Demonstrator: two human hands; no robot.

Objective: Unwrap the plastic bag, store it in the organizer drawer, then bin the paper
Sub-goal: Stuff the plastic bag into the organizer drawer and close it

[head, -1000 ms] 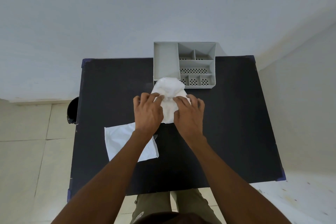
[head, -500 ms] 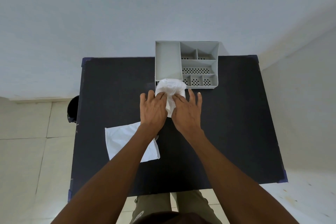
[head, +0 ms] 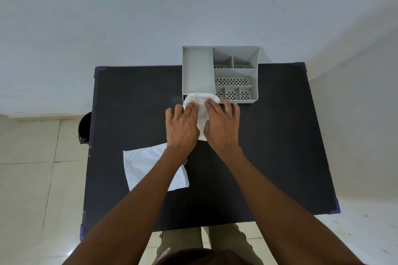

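White crinkly plastic bag (head: pixel 201 109) sits on the black table (head: pixel 269 135), touching the front of the grey plastic organizer box (head: pixel 198 71). The left hand (head: pixel 183 127) and right hand (head: pixel 221 127) lie on it side by side, fingers spread, pressing it between them. The flat white paper sheet (head: pixel 148 165) lies near the left arm.

Single head-worn wide-angle view, looking forward and steeply down.

The camera sits above the near edge of the dark worktop (head: pixel 280 157), facing the pale wall beyond its far edge. It takes in the whole worktop, floor tiles on both sides, and both forearms reaching in from the bottom. Edges bow with lens distortion. There is no second view.
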